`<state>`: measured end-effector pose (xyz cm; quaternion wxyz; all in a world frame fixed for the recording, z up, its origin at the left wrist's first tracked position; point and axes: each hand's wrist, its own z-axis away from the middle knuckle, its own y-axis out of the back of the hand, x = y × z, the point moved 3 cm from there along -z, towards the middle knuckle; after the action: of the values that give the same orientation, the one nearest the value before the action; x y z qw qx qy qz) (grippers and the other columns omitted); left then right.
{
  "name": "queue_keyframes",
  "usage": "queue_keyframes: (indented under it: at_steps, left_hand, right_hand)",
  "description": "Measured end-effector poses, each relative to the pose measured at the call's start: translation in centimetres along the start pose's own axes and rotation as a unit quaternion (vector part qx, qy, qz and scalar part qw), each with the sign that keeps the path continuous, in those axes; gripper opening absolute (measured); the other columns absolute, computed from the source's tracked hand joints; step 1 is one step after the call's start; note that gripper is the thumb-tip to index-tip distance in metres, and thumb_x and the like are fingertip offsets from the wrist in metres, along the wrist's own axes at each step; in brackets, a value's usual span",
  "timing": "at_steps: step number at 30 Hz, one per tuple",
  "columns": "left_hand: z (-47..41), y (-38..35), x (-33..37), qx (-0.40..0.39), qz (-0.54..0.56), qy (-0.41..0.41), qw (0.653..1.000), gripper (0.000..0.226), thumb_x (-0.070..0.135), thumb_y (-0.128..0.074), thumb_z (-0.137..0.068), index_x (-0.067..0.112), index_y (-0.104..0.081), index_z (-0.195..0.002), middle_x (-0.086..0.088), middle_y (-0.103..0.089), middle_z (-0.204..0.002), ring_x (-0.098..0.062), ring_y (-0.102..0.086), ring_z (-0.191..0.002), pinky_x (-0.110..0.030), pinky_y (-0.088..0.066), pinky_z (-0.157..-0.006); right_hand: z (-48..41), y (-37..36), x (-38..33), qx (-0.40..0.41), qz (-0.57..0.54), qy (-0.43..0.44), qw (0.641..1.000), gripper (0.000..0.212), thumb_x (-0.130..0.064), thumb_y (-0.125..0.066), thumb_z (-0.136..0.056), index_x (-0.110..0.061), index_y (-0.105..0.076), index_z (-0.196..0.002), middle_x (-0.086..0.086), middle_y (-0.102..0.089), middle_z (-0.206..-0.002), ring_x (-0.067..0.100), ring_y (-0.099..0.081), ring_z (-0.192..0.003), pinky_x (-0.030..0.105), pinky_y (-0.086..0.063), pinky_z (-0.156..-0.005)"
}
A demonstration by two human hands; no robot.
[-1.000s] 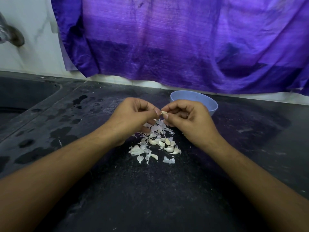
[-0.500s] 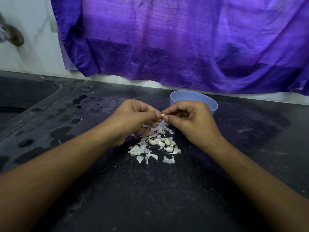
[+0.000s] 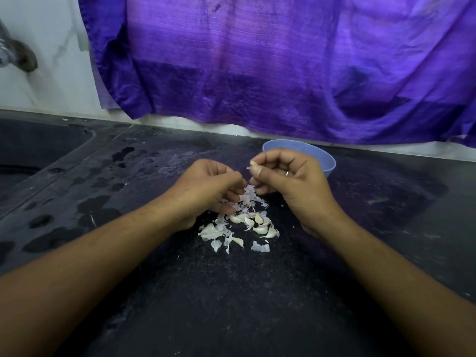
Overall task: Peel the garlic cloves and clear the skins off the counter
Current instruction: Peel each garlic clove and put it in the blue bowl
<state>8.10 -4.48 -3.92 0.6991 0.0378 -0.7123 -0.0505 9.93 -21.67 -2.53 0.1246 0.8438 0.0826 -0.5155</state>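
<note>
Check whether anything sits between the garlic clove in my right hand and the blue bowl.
Nothing visible blocks it. The right hand pinches the garlic clove right in front of the blue bowl; only that hand's own fingers lie between them. The pile of skins lies on the counter nearer you.

Counter (image 3: 231,305) open nr front; skins pile (image 3: 238,220) ctr; bowl (image 3: 329,163) behind.

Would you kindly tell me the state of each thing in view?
Right hand: pinching a small white garlic clove.
Left hand: fingers curled; contents unclear.
Pile of white papery skins and cloves: loose on dark stone counter.
Light blue plastic bowl: upright, contents hidden.
</note>
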Motion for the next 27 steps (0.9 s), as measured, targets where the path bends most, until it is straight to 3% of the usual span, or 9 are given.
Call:
queue_keyframes:
  at_steps: [6, 12, 15, 20, 24, 27]
  left_hand:
    - [0.02, 0.79, 0.64, 0.039, -0.074, -0.056, 0.995, 0.025, 0.015, -0.051, -0.097, 0.009, -0.066, -0.078, -0.007, -0.068, -0.078, -0.019, -0.066, -0.074, -0.044, -0.063, -0.071]
    - [-0.14, 1.10, 0.55, 0.041, -0.134, -0.107, 0.984, 0.039, 0.039, -0.059, -0.102, 0.011, -0.067, -0.076, -0.001, -0.071, -0.074, -0.015, -0.069, -0.072, -0.035, -0.060, -0.065]
    - [-0.18, 1.10, 0.63, 0.039, -0.090, -0.108, 0.989, 0.038, 0.043, -0.066, -0.097, 0.007, -0.070, -0.085, -0.002, -0.073, -0.079, -0.013, -0.068, -0.073, -0.033, -0.060, -0.066]
    - [0.04, 0.64, 0.89, 0.004, -0.051, -0.114, 0.992, 0.023, 0.030, -0.078, -0.090, 0.008, -0.076, -0.094, -0.011, -0.077, -0.094, -0.012, -0.069, -0.076, -0.030, -0.061, -0.065]
    - [-0.01, 0.69, 0.78, -0.021, 0.002, -0.074, 0.997, 0.019, 0.019, -0.078, -0.089, 0.002, -0.076, -0.094, -0.007, -0.076, -0.087, -0.011, -0.068, -0.075, -0.028, -0.062, -0.064]
    - [0.06, 0.55, 0.89, -0.027, -0.022, -0.086, 0.996, 0.013, 0.016, -0.074, -0.093, 0.003, -0.075, -0.092, -0.007, -0.074, -0.085, -0.012, -0.067, -0.076, -0.032, -0.062, -0.067]
  right_hand:
    - [-0.07, 0.50, -0.01, 0.010, -0.075, -0.049, 0.996, 0.020, -0.001, -0.066, -0.096, -0.005, -0.069, -0.114, 0.012, -0.074, -0.092, 0.019, -0.071, -0.076, 0.032, -0.061, -0.069]
    - [0.01, 0.29, 0.29, -0.005, -0.025, -0.052, 0.998, 0.014, -0.003, -0.068, -0.095, -0.004, -0.071, -0.108, 0.023, -0.075, -0.097, 0.020, -0.074, -0.075, 0.026, -0.060, -0.066]
    - [-0.06, 0.34, 0.39, -0.009, 0.017, -0.039, 0.999, 0.010, -0.004, -0.072, -0.093, -0.007, -0.073, -0.103, 0.018, -0.076, -0.088, 0.021, -0.075, -0.075, 0.027, -0.060, -0.066]
    - [-0.06, 0.24, 0.19, -0.029, 0.070, 0.005, 0.997, 0.012, 0.002, -0.074, -0.090, -0.001, -0.074, -0.101, 0.015, -0.077, -0.085, 0.024, -0.074, -0.074, 0.032, -0.060, -0.070]
    - [0.08, 0.26, -0.05, -0.036, 0.105, 0.032, 0.993, 0.012, -0.002, -0.080, -0.086, -0.004, -0.075, -0.098, 0.015, -0.077, -0.086, 0.038, -0.074, -0.080, 0.053, -0.060, -0.079]
    - [0.11, 0.38, -0.21, -0.035, 0.120, 0.036, 0.991, 0.012, -0.004, -0.081, -0.085, -0.006, -0.076, -0.096, 0.012, -0.077, -0.085, 0.037, -0.075, -0.079, 0.056, -0.061, -0.080]
